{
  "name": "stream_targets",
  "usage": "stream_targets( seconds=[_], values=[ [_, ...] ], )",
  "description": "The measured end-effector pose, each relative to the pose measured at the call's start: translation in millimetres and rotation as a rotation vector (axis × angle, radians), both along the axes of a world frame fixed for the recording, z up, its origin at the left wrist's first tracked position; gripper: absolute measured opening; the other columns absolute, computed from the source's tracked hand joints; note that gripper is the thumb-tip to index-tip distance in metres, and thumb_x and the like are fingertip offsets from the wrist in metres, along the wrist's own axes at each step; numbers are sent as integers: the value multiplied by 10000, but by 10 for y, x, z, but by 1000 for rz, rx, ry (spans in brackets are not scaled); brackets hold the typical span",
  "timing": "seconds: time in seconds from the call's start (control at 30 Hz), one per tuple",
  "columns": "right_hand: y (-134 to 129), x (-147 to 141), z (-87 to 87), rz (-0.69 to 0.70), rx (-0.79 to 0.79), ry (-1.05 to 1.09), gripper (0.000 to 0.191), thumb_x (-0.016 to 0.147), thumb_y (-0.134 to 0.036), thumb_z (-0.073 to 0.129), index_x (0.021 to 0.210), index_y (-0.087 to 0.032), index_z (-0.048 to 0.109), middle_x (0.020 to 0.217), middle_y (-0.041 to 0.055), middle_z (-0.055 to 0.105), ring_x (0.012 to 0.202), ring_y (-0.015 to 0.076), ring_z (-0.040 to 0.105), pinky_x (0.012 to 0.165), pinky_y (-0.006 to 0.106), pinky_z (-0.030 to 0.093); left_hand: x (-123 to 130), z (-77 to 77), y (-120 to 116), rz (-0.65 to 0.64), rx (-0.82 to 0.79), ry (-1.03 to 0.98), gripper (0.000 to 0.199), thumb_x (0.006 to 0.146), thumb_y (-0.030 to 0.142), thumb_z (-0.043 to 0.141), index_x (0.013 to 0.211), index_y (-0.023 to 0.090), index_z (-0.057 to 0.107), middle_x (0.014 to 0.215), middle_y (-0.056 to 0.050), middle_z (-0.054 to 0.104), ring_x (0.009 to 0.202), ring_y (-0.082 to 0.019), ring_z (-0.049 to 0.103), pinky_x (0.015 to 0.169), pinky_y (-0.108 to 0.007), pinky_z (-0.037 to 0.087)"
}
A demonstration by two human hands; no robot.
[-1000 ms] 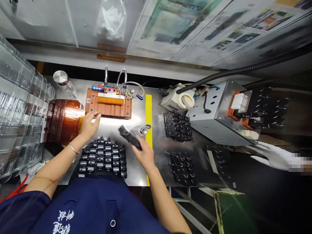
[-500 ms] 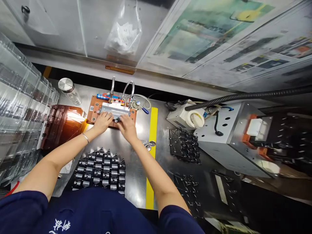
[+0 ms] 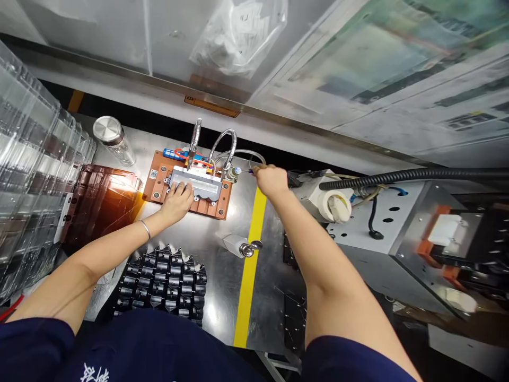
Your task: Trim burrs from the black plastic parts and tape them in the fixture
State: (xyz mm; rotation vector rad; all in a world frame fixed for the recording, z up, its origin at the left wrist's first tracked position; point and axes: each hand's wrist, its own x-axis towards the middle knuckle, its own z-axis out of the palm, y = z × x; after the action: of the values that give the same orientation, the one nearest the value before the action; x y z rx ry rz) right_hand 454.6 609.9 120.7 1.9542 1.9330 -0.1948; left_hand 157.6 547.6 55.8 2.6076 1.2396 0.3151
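Note:
My left hand [image 3: 177, 203] lies on the front of a grey metal block [image 3: 204, 185], its fingers stretched out and slightly apart. That block sits on a brown fixture plate [image 3: 161, 164] with bolts at its corners. To the right, my right hand [image 3: 271, 180] is closed around the blue handle [image 3: 251, 171] of a small valve lever; most of the handle is hidden in the fist. The lever's rod runs to a valve [image 3: 233, 174] at the fixture's right side. Two bent metal hoses [image 3: 230, 137] rise behind the block.
Rows of black moulded parts [image 3: 159, 281] lie close to my body. A silver-topped bottle [image 3: 242, 248] lies near the yellow tape [image 3: 248, 286]. At left stand a glass jar [image 3: 113, 138], an amber cover [image 3: 107, 199] and stacked clear trays [image 3: 35, 175]. A grey machine [image 3: 369, 249] stands right.
My right hand has left the front of the block, moved right and closed on the lever handle. My left hand stays on the block. The view has shifted slightly.

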Motion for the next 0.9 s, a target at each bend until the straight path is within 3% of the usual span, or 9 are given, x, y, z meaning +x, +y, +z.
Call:
stream_targets(
  seconds=[0.1,0.2,0.4,0.6,0.73,0.8,0.9],
  values=[
    [293,99,4,93,-23,0,382,923,-133,360,1204,-169,616,1247,161,619,1046,278,610,803,378,439,-6,11,12,4,-9,-21,428,921,176,373,1309,105,539,1372,-199,519,1308,-330,442,1096,-566,303],
    [361,111,-35,131,-11,-38,414,920,-125,338,1237,-184,599,1301,142,591,1030,272,628,799,382,455,-8,73,21,9,-18,-16,416,927,193,377,1290,95,555,1358,-207,530,1295,-341,454,1086,-578,310],
    [101,-33,-113,15,74,-24,464,931,-145,332,1383,-116,432,1425,217,443,1030,283,632,768,373,483,-2,155,35,8,-25,37,418,939,217,366,1279,70,560,1357,-223,524,1283,-357,463,1072,-586,323],
    [-71,-69,-55,-132,54,21,334,931,-248,420,1113,-68,635,1110,240,655,965,304,657,775,377,479,-10,187,32,35,-78,-21,399,914,129,364,1253,100,574,1361,-197,528,1293,-324,454,1089,-555,309],
    [-292,-326,-52,-181,145,72,410,945,-249,380,1298,-93,518,1278,238,571,1003,286,646,809,374,483,-91,281,154,80,-88,-58,318,905,208,436,1153,143,624,1295,-160,588,1218,-291,516,1056,-491,377],
    [-457,-592,-113,-229,240,270,457,951,-298,363,1356,-111,460,1292,215,572,1023,286,637,844,392,487,-148,317,273,228,-97,-94,339,903,293,462,1166,131,600,1326,-191,550,1229,-325,494,1048,-532,363],
    [-770,-1033,-246,-280,378,753,516,932,-334,376,1396,-109,397,1149,172,665,957,257,662,836,392,513,-211,340,371,583,-211,-221,453,845,359,557,1216,100,529,1384,-269,456,1299,-413,401,1044,-642,279]
  ],
)
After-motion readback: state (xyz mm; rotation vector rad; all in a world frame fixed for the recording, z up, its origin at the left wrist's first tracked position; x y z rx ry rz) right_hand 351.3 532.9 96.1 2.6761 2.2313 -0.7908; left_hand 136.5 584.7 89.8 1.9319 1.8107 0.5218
